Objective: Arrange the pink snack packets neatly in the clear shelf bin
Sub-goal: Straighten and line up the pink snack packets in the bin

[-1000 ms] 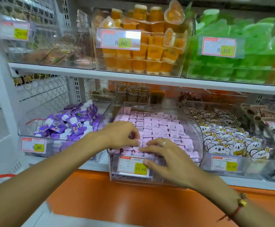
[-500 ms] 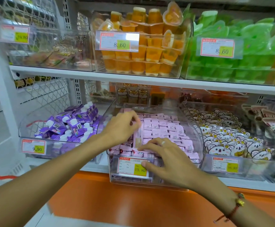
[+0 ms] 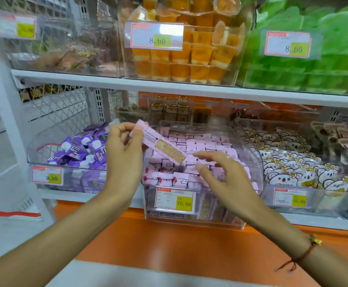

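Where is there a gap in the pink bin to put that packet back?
A small dark gap shows among the front pink packets, below the packet the left hand holds. Behind it, rows sit tightly packed.

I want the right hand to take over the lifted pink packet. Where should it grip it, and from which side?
Probably the free lower end of the pink packet. The left hand pinches its upper end, so the packet slants down to the right over the clear bin. The right hand hovers open just below that end; a thumb-and-finger pinch across the flat faces, coming from the right, looks easiest.
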{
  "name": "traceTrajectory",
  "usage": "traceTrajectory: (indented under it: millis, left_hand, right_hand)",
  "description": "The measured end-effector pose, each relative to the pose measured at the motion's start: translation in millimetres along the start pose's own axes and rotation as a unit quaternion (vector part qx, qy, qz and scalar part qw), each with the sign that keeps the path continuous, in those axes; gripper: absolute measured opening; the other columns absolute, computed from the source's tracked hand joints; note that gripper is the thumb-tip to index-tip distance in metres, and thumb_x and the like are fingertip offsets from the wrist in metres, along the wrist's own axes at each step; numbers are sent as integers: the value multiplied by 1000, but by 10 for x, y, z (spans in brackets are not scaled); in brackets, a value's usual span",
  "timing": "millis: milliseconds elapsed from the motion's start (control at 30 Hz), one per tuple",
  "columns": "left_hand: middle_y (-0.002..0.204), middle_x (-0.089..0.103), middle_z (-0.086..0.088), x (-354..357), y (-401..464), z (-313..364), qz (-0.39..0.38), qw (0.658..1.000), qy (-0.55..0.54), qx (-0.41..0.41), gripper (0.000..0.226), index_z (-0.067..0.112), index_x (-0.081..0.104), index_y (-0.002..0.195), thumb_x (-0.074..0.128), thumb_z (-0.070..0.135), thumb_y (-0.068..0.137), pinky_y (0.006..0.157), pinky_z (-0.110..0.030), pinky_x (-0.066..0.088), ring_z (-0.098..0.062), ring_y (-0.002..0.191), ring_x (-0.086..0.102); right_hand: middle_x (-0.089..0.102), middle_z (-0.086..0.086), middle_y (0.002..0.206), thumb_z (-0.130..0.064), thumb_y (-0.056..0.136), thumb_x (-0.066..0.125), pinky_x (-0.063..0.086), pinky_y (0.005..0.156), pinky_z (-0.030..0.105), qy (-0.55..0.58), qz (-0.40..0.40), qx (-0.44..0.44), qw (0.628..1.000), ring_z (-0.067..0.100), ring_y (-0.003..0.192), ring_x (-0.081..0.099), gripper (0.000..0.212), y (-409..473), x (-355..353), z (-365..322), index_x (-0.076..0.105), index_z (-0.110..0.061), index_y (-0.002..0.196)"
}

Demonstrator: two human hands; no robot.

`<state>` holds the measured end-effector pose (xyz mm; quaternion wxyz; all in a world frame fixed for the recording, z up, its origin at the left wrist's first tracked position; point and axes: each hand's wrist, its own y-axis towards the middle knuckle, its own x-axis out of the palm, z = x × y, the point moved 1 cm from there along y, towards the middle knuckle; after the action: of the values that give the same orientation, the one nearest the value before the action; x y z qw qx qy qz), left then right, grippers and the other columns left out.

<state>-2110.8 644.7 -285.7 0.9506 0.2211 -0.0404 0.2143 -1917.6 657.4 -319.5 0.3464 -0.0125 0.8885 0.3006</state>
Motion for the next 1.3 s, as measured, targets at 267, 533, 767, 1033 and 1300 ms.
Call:
traceTrajectory:
  millis: [267,533,767,1033,1300]
  left_hand:
    - [105,67,-7,62,-94,-63,-41,966,-146,-209,19,4,59,109,53,16,96,72,-22,58,-13,95,67]
    - [107,71,7,49,-46,-105,-200,954,-100,-202,28,25,63,110,62,37,85,79,-24,57,-6,98,67]
    - [102,73,5,57,-67,-154,-170,969,-96,-153,44,22,57,113,72,31,72,74,-20,56,-8,93,69]
    - [115,57,19,30,-51,-248,-220,967,117,-46,44,27,46,119,67,37,82,87,-13,47,8,99,59]
    - [124,54,21,-169,-71,-358,-371,746,490,256,39,38,49,130,37,52,96,89,-24,42,0,116,44]
  right_hand:
    - [56,-12,113,-26,81,73,41,80,18,-50,32,-111,992,5,102,51,43,29,81,-305,54,-27,119]
    - [74,9,86,-34,91,53,54,62,19,431,-100,249,862,11,65,66,30,90,-3,-259,70,-12,99]
    - [73,10,97,-40,94,45,58,69,24,484,-120,262,826,17,78,70,38,75,-5,-277,67,-11,105]
    - [73,3,85,-26,73,71,52,63,12,519,90,238,816,11,78,71,37,118,-103,-169,62,-7,104]
    - [68,6,92,-21,86,68,52,63,12,284,143,183,930,5,75,69,29,180,-69,-1,56,-7,108]
